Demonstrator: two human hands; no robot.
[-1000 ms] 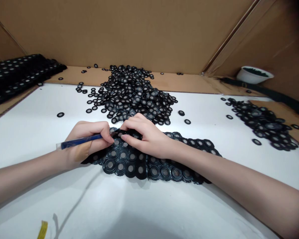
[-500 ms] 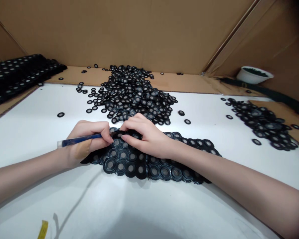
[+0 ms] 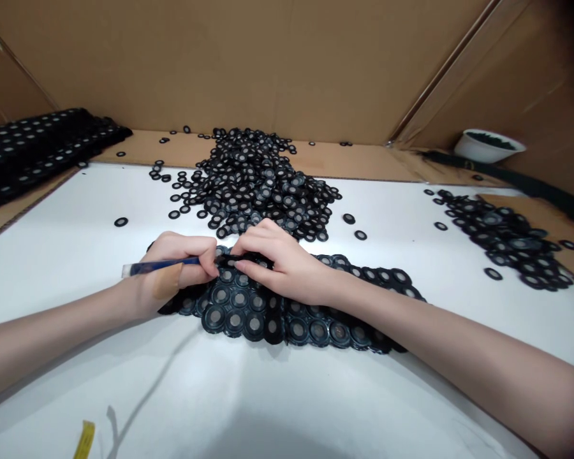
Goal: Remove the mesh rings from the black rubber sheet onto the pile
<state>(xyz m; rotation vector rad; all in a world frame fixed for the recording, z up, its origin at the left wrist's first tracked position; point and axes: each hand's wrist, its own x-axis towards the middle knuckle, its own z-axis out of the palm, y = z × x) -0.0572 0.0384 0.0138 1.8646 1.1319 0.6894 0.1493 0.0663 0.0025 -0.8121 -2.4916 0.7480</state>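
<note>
In the head view, my left hand (image 3: 184,258) is closed around a slim blue pen-like tool (image 3: 160,266) with a clear back end; its tip is hidden by my fingers. A tan patch covers part of that wrist. My right hand (image 3: 275,258) curls over the upper edge of a black sheet of joined round discs with grey centres (image 3: 236,319), thumb and fingers gripping its raised edge. Both hands meet close together at this edge. The sheet lies on the white table, partly beneath my hands and right forearm.
A heap of loose black discs (image 3: 253,178) lies just beyond my hands. A smaller pile (image 3: 507,239) is at right, near a white bowl (image 3: 490,146) and a dark strap. Stacked black disc sheets (image 3: 33,153) stand at left. Cardboard walls (image 3: 268,64) enclose the back.
My left hand and the tool have shifted slightly to the right. My right hand keeps nearly the same place and grip on the sheet. The view has moved a little.
</note>
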